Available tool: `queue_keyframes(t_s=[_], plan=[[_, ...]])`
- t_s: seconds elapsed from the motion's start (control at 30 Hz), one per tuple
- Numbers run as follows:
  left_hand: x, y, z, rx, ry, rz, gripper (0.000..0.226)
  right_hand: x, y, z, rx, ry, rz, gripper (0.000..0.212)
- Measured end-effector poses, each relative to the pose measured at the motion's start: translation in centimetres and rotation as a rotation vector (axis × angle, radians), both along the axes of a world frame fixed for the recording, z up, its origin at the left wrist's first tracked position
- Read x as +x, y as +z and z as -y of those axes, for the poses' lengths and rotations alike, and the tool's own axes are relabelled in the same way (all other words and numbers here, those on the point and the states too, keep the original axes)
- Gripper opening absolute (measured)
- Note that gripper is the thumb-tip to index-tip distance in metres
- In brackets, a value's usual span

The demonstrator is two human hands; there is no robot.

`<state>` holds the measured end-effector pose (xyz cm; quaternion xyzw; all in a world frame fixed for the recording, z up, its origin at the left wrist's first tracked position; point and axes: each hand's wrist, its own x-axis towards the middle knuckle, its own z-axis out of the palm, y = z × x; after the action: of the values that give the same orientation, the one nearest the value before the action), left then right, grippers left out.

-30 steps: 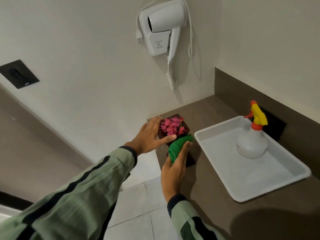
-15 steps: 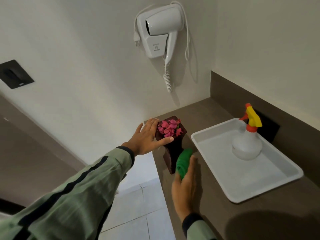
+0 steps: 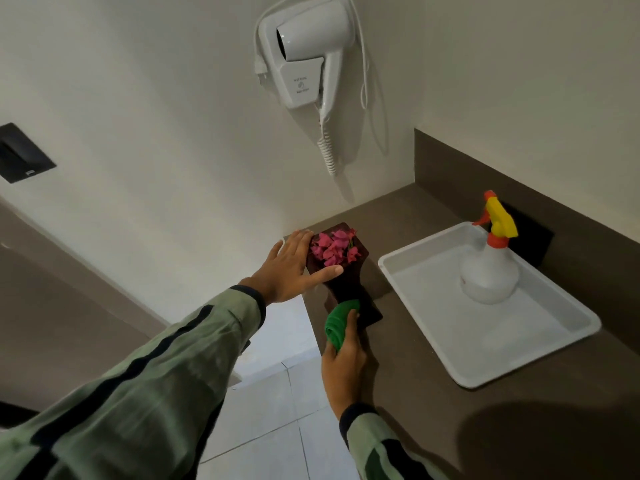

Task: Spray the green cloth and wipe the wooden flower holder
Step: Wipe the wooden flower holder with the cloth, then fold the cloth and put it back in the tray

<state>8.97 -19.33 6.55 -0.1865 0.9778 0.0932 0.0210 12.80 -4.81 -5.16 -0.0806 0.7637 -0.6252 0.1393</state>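
A dark wooden flower holder [image 3: 346, 289] with pink flowers [image 3: 334, 245] in its top stands at the left end of the brown counter [image 3: 433, 393]. My left hand [image 3: 291, 270] grips the holder's top rim, thumb across the front. My right hand [image 3: 343, 362] holds a bunched green cloth [image 3: 337, 322] pressed against the holder's lower front, near its base. A clear spray bottle [image 3: 488, 268] with a yellow and red trigger stands in the white tray [image 3: 519, 372] to the right.
A white hair dryer [image 3: 308, 53] hangs on the wall above the holder, its coiled cord dangling. The counter's left edge drops to a tiled floor [image 3: 277, 410]. A dark backsplash [image 3: 571, 230] runs behind the tray. A black wall plate [image 3: 20, 152] sits at far left.
My right hand has slid the green cloth down from just under the flowers to the holder's lower front. My left hand has stayed on the holder's top.
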Motion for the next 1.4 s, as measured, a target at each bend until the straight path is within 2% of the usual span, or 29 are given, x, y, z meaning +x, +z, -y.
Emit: queue_keyframes(t_s=[0.2, 0.37, 0.43, 0.53, 0.73, 0.83, 0.87, 0.93, 0.97, 1.03, 1.07, 1.1, 1.13, 1.23, 1.3, 1.33, 1.4], plan=[[0.0, 0.2, 0.2, -0.022, 0.015, 0.012, 0.112, -1.0, -0.7, -3.0, -0.015, 0.228, 0.020, 0.062], [0.1, 0.0, 0.2, -0.026, 0.012, -0.005, 0.111, -3.6, -0.4, -4.4, 0.025, -0.110, -0.062, 0.066], [0.1, 0.1, 0.2, -0.023, 0.015, -0.004, 0.110, -4.3, -0.1, -3.5, -0.029, -0.120, 0.025, 0.066], [0.1, 0.2, 0.1, -0.010, 0.017, 0.004, 0.108, -3.4, 0.2, -1.9, -0.112, -0.067, 0.139, 0.065], [0.1, 0.3, 0.2, -0.022, 0.021, 0.013, 0.109, -0.7, 0.7, -1.4, -0.085, 0.165, 0.062, 0.065], [0.4, 1.2, -1.0, -0.048, 0.046, 0.068, 0.113, -0.9, 2.1, -3.4, -0.070, 0.340, 0.013, 0.055], [0.7, 1.5, -1.6, -0.045, 0.073, 0.039, 0.114, -1.3, 2.6, -4.3, -0.055, 0.374, -0.013, 0.050], [1.9, 1.8, -3.1, 0.015, 0.141, -0.180, 0.106, -2.7, 3.1, -6.4, -0.038, 0.365, -0.029, 0.045], [2.8, 2.1, -4.2, 0.037, 0.170, -0.369, 0.094, -3.8, 3.6, -7.6, -0.068, 0.350, 0.009, 0.045], [5.3, 1.1, -6.9, 0.044, 0.207, -0.709, 0.059, -5.9, 4.2, -10.1, -0.190, 0.289, 0.215, 0.048], [6.1, 0.5, -8.7, 0.094, 0.235, -0.808, 0.040, -7.4, 4.8, -11.4, -0.235, 0.254, 0.298, 0.045], [6.8, -0.3, -10.7, 0.201, 0.284, -0.826, 0.025, -8.8, 5.2, -12.6, -0.247, 0.239, 0.341, 0.039], [6.9, -1.2, -12.6, 0.345, 0.351, -0.777, 0.019, -10.1, 5.3, -13.6, -0.254, 0.237, 0.366, 0.034], [4.6, -3.1, -17.5, 0.828, 0.556, -0.494, 0.048, -13.6, 5.8, -16.0, -0.250, 0.265, 0.376, 0.032], [2.0, -3.7, -19.4, 1.173, 0.577, -0.457, 0.055, -15.6, 5.9, -17.0, -0.268, 0.289, 0.404, 0.034], [0.7, -4.0, -20.2, 1.258, 0.546, -0.498, 0.055, -16.7, 5.9, -17.7, -0.269, 0.289, 0.411, 0.034], [-1.6, -4.8, -21.3, 1.240, 0.514, -0.542, 0.055, -18.6, 5.8, -18.6, -0.229, 0.236, 0.405, 0.033]])
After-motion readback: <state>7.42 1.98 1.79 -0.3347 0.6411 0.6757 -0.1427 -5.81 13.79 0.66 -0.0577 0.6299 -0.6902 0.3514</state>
